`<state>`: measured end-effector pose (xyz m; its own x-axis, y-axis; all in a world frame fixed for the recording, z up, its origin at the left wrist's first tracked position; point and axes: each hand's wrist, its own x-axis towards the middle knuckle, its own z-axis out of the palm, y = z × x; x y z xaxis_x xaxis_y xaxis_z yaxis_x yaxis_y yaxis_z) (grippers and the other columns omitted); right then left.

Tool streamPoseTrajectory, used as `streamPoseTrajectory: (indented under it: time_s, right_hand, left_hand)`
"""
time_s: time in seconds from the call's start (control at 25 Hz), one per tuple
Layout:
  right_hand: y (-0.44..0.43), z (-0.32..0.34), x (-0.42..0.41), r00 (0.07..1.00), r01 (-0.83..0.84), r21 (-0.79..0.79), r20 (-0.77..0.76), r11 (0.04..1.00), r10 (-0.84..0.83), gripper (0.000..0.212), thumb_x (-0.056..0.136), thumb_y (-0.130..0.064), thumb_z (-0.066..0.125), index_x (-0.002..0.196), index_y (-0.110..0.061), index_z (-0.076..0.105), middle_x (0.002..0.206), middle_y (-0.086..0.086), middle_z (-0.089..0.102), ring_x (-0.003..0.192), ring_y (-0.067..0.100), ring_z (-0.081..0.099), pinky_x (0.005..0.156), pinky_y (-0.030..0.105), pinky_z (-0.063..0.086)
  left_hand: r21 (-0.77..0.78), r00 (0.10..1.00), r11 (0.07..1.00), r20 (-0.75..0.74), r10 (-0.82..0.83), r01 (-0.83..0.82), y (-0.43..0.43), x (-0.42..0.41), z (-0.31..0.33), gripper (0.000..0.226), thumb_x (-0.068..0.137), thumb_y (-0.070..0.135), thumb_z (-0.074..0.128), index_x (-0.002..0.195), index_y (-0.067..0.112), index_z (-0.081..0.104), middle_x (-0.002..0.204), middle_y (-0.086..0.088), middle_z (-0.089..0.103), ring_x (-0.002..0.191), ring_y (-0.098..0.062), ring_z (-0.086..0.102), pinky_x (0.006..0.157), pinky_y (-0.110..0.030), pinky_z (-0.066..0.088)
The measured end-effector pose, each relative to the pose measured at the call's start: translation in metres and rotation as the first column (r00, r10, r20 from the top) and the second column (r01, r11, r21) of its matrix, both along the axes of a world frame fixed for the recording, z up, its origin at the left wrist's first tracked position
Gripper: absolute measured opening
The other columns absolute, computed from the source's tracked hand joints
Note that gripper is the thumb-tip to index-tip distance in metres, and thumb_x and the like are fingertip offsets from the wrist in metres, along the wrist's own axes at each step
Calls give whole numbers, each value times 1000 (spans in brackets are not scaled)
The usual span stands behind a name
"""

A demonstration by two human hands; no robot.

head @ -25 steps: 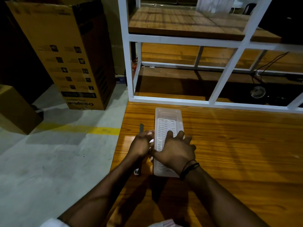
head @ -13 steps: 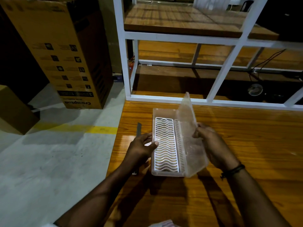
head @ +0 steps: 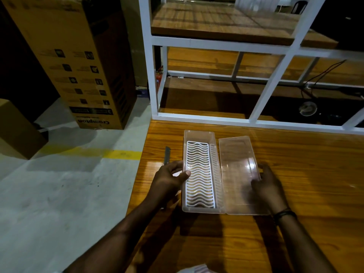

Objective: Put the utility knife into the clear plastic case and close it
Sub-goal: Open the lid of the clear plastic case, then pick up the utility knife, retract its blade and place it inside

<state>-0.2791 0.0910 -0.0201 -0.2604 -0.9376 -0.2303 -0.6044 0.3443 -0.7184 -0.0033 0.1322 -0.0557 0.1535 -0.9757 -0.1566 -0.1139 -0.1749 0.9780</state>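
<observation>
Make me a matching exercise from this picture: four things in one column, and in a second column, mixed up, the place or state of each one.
Things
1. utility knife
2. lid
3. white wavy grid
4. cardboard box

Places or states
A. inside the open clear case
B. standing on the floor, left of the wooden table
C. folded open, flat on the table, right of the case
D. on the table, left of the case, partly hidden by the left hand

Pairs: 1-D, 2-C, 3-A, 4-B
</observation>
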Motion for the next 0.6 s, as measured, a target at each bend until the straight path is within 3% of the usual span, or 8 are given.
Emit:
streamPoseTrajectory:
  time_s: [0.08,0.2,0.28,0.36,0.4,0.48,0.6]
  right_hand:
    - [0,-7,1,995,-10,25,-94,1000,12,54,86,-1,65,135,-15,47,125,16,63,104,34,63,71,40,55]
    - [0,-10,8,949,-17,44,-313,999,30,47,87,-13,68,130,-15,50,133,18,55,121,40,51,97,52,50]
    - [1,-7,13,909,-28,42,-413,999,43,41,93,-20,60,132,-15,51,140,19,47,129,41,39,105,52,39]
    - [1,-3,17,912,-78,-17,-406,997,64,44,93,-20,59,136,-18,51,143,16,46,131,40,36,106,54,39]
    - [2,-1,21,918,-122,-55,-385,991,91,46,91,-17,60,136,-19,52,143,15,47,131,39,38,105,53,41]
    - [3,4,31,922,-208,-131,-357,969,150,46,88,-14,64,133,-19,57,139,14,53,130,37,43,103,48,44]
    - [4,17,59,920,-306,-233,-324,923,223,42,84,-14,65,126,-18,64,133,10,61,123,33,54,101,45,49]
  left_hand:
    - [14,1000,1000,1,2,-2,1,0,0,40,89,25,79,128,20,74,125,5,78,120,-15,72,104,-53,57]
    - [29,999,999,28,20,-21,4,-1,4,40,89,33,77,127,22,74,122,6,78,116,-15,74,100,-52,59]
    - [60,997,997,55,51,-55,8,2,4,43,85,46,74,122,27,76,113,5,81,104,-19,77,89,-51,64]
    - [75,988,991,113,102,-111,13,8,4,35,87,45,72,116,26,76,101,0,81,88,-24,78,78,-52,66]
    - [65,973,986,185,140,-154,16,13,4,30,89,41,72,113,24,76,97,-2,80,85,-24,77,78,-51,65]
    - [50,889,972,418,187,-228,21,24,8,22,92,37,72,108,22,75,96,0,77,84,-19,73,74,-35,59]
    - [130,714,956,692,102,-262,29,34,13,34,91,50,71,110,22,67,104,0,73,89,-20,69,68,-27,44]
